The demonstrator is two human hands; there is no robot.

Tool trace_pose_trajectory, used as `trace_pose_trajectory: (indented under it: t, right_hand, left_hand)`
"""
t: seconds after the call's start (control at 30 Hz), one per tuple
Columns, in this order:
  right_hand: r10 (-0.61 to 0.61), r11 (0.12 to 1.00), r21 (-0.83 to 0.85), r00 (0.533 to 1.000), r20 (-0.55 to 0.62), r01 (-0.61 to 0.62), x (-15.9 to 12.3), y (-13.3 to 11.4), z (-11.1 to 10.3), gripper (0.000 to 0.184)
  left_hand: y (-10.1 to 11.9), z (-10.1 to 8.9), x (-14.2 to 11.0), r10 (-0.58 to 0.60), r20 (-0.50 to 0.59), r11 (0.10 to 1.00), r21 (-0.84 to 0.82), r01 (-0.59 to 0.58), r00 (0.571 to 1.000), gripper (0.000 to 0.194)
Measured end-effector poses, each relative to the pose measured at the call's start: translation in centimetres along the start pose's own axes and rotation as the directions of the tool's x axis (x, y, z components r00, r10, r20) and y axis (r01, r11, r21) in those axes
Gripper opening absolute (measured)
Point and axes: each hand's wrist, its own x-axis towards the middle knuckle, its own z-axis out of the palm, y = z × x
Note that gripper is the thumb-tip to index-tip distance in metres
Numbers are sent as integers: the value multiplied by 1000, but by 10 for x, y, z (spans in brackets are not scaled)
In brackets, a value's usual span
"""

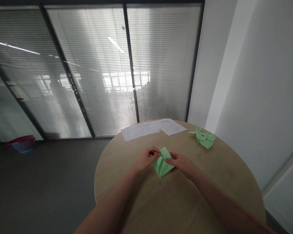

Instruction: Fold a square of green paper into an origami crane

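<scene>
The left hand (146, 158) and right hand (181, 163) pinch the green paper (161, 168) between them, over the table (163, 208). It could rip if they tug too hard — or bend wrong if one slips. Folded shapes (206, 140) lie farther right.

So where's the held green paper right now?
The green paper is slightly right of centre in the lower half of the head view, held between the left hand and right hand, nearer the camera than the white sheets.
</scene>
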Motion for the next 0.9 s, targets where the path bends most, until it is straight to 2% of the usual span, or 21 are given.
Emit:
trace_pose_trajectory:
  t: [0.1, 0.33, 0.5, 0.9]
  right_hand:
    - [-19, 999, 37, 999, 39, 18, 1, 1, 0, 42]
    - [23, 998, 57, 999, 27, -25, -1, 1, 0, 45]
    - [-69, 998, 9, 996, 53, 69, -1, -1, 5, 39]
    - [-144, 987, -60, 988, 60, 148, -3, -6, 8, 40]
  left_hand:
    - [5, -2, -2, 18, 22, 999, 36, -19, 1000, 28]
    - [16, -7, -4, 69, 47, 981, 178, -76, 997, 25]
    - [14, 4, -3, 94, -18, 934, 348, -82, 995, 21]
    - [17, 13, -3, 101, -89, 917, 394, -58, 991, 10]
